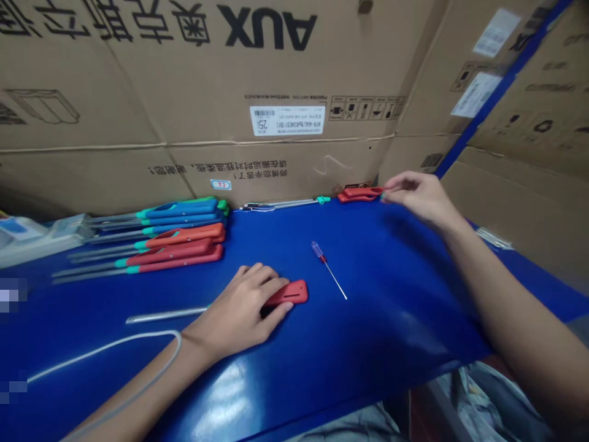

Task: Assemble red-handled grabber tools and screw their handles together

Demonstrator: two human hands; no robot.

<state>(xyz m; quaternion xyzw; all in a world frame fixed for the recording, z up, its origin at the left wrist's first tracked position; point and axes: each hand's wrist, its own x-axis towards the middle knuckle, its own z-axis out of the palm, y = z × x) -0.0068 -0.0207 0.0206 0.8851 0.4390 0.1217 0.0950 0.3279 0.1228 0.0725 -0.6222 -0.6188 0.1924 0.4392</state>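
On the blue tabletop, my left hand (243, 307) is wrapped over a red long-necked lighter (294, 292), its metal tube (165, 315) pointing left. The middle of its handle is hidden under my fingers. At the back right, my right hand (421, 195) has thumb and forefinger pinched at the right end of some red lighter handle pieces (361, 194). A bit of teal shows by those fingertips; I cannot make out what they grip. Between my hands lies a small screwdriver (318, 250) with a purple and red handle, its thin shaft towards me.
Several blue, orange and red long-necked lighters (181, 233) lie in a row at the left. Metal tubes with a teal end (294, 202) rest along the cardboard wall (207, 129). A white cable (110, 344) crosses by my left forearm. Pale sticks (494, 238) lie far right.
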